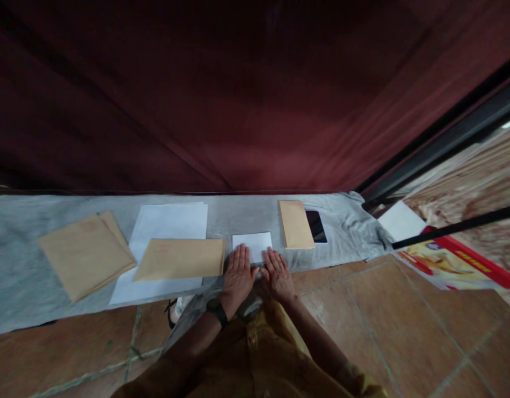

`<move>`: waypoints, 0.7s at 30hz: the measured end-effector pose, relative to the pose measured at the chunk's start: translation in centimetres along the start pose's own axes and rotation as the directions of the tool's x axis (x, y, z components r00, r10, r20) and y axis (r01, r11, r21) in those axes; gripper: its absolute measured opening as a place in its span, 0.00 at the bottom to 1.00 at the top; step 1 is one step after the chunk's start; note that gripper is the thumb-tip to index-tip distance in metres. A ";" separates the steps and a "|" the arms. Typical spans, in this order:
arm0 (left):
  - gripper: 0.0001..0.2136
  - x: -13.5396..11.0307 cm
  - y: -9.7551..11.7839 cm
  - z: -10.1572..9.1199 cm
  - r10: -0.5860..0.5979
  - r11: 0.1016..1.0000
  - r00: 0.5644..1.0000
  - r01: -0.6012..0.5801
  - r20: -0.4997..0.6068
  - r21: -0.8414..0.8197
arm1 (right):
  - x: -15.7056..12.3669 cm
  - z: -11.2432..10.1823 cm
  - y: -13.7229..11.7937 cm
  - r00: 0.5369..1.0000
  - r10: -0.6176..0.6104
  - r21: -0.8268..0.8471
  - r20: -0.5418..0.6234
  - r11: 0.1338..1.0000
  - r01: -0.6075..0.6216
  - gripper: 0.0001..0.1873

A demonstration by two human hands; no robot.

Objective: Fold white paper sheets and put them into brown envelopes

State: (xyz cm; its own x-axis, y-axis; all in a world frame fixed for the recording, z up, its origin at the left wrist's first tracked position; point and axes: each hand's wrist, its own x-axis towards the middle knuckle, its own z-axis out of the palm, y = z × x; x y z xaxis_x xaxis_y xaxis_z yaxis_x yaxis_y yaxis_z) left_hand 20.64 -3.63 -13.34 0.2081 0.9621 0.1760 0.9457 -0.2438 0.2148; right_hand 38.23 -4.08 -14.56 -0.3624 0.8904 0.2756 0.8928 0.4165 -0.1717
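A small white sheet of paper [254, 241], perhaps folded, lies on the cloth-covered table in front of me. My left hand [239, 275] rests flat on its near left part, fingers stretched forward. On its near right edge lies my right hand [278, 276], also flat, with the thumbs almost meeting. Just left of my left hand is a brown envelope [180, 258], lying partly over large white sheets [172, 221]. To the right of the small paper sits another stack of brown envelopes [296, 224], partly covering a dark phone [316, 226].
More brown envelopes [87, 254] overlap at the left of the grey cloth [18, 265]. A dark red curtain [255, 110] hangs behind the table. At the right stand a black metal frame [446, 138] and a red and yellow box [458, 260]. The floor [383, 315] is tiled.
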 end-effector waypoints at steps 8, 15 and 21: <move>0.32 -4.6 -0.3 0.1 0.125 0.992 0.991 -0.124 -0.052 0.028 | 1.5 -1.3 -1.0 0.993 0.113 0.061 0.036 0.991 -0.115 0.26; 0.30 -3.9 -0.5 -0.5 0.132 0.990 0.991 -0.134 0.027 0.055 | 6.0 -0.4 -3.4 0.996 -0.018 0.181 0.086 0.983 0.002 0.24; 0.28 -3.6 -1.0 -0.4 0.160 0.984 0.987 -0.161 0.017 0.080 | 7.0 0.8 -2.0 0.996 0.051 0.139 0.074 0.988 -0.061 0.25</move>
State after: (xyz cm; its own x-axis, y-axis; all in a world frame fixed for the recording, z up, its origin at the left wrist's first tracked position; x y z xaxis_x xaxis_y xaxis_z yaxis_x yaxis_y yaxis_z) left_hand 18.81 -6.88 -13.85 0.3614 0.9125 0.1917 0.9166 -0.3854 0.1063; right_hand 33.70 1.50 -12.98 -0.3349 0.9217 0.1957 0.8674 0.3827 -0.3181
